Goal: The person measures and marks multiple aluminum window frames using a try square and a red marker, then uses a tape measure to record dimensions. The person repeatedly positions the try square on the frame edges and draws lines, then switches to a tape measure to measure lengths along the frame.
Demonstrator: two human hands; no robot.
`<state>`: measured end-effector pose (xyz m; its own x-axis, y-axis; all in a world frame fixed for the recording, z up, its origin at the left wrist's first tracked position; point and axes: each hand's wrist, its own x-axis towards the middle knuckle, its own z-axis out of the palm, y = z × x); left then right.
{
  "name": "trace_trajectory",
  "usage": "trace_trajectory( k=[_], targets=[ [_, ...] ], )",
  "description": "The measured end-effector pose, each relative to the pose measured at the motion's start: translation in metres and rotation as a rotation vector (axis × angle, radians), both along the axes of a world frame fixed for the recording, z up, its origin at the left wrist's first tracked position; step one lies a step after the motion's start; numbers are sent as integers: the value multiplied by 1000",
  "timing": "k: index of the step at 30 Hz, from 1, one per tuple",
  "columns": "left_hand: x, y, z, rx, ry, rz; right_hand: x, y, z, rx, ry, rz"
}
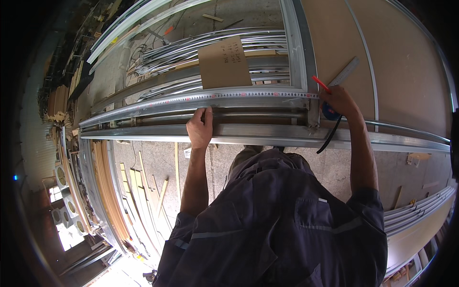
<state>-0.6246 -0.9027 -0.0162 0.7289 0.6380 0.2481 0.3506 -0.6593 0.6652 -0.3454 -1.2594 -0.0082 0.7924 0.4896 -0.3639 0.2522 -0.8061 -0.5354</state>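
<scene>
A white tape measure blade point(229, 95) lies stretched along a silver metal frame point(258, 103). At the frame's right corner my right hand point(341, 101) is closed round the tape measure's blue case point(330, 111), with a red pencil or marker point(321, 84) also between the fingers. A black strap point(330, 137) dangles below that hand. My left hand point(199, 127) is closed, thumb and fingers together, over the frame just below the blade; whatever it pinches, if anything, is hidden.
A brown cardboard piece point(224, 63) with handwriting lies beyond the blade, over long metal profiles point(167, 55). A metal ruler point(345, 71) rests on the brown panel point(401, 62) at right. Wooden strips point(138, 184) cover floor at left; more profiles point(416, 210) are stacked at lower right.
</scene>
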Motion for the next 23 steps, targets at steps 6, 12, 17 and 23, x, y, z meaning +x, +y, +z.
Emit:
trace_trajectory(
  k=[6,12,17,23],
  targets=[
    [-1,2,-3,11,-4,-1,-1,1,1,10,18,-18],
    [0,0,-2,-5,16,5,0,-1,0,12,9,-10],
    [-2,2,-4,7,43,16,2,1,0,-7,-3,13],
    [-5,8,-10,41,44,34,-1,6,5,94,51,15]
  ],
)
